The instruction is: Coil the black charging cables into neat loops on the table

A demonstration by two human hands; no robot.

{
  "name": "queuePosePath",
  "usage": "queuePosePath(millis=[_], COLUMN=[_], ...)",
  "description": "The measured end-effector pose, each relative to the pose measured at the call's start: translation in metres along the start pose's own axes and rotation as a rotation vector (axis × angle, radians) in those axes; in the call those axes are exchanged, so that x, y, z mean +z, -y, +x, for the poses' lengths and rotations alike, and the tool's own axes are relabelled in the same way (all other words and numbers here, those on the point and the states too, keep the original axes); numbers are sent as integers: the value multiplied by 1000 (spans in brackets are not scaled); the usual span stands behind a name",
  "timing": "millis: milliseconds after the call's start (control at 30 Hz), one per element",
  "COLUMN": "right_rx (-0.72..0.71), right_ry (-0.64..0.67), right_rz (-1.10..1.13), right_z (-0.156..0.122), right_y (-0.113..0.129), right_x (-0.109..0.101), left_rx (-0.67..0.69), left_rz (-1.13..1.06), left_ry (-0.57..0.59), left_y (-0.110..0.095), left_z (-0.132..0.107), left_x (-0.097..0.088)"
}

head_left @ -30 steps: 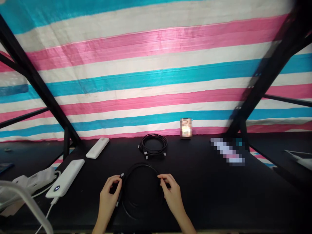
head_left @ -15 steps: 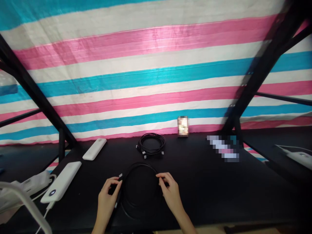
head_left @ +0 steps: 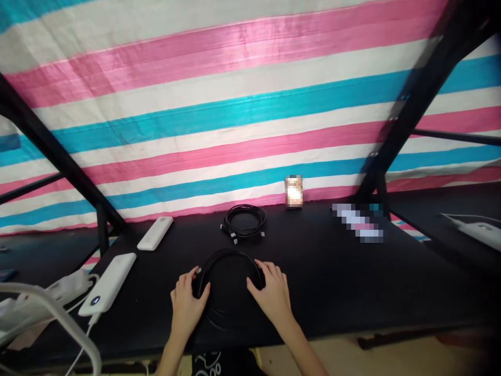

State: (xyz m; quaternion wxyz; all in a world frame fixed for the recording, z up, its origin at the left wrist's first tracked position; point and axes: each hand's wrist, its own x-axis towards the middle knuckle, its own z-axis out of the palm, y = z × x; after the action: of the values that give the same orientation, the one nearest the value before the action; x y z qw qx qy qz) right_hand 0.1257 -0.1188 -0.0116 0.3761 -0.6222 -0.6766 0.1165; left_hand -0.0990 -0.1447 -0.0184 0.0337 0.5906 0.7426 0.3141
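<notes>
A black cable lies in a loose coil on the black table, near its front edge. At the coil's left side is my left hand, thumb and fingers curved around the strands, with a small metal plug end by the index finger. My right hand grips the coil's right side, its thumb inside the loop and its fingers over the outer edge. Behind it sits a second coiled black cable with several metal plug ends, touched by neither hand.
On the left are a white power bank with a lit display and a plugged-in cord, another white power bank, and a white power strip. A blurred upright object stands at the back; black frame posts flank the table.
Both hands have closed in around the coil, from fingertip pinches to a wider hold on its sides. The coil looks more gathered. The camera view has shifted slightly.
</notes>
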Motion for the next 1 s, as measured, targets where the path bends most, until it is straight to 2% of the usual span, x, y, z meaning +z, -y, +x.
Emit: queuePosePath(millis=[167, 367, 467, 600, 733, 833, 933, 1000], right_rx=[-79, -38, -35, 56, 268, 379, 427, 455], right_ry=[59, 76, 93, 124, 162, 251, 392, 366], right_rz=[-41, 37, 103, 373, 794, 982, 1048, 1065], right_z=[1, -3, -9, -14, -12, -16, -29, -39], right_y=[-7, -7, -8, -13, -12, -5, 6, 12], right_x=[5, 0, -5, -3, -4, -26, -69, -97], left_rx=[-2, -52, -66, -104, -193, -251, -263, -257], left_rz=[31, -28, -100, -260, -641, -872, -931, -962], left_ry=[29, 58, 107, 215, 262, 315, 436, 526], left_y=[-1, 3, 6, 4, -13, -34, -53, -62], left_z=[-1, -10, -18, -22, -28, -33, -38, -42], left_x=[0, -3, -7, -11, -11, -17, -33, -44])
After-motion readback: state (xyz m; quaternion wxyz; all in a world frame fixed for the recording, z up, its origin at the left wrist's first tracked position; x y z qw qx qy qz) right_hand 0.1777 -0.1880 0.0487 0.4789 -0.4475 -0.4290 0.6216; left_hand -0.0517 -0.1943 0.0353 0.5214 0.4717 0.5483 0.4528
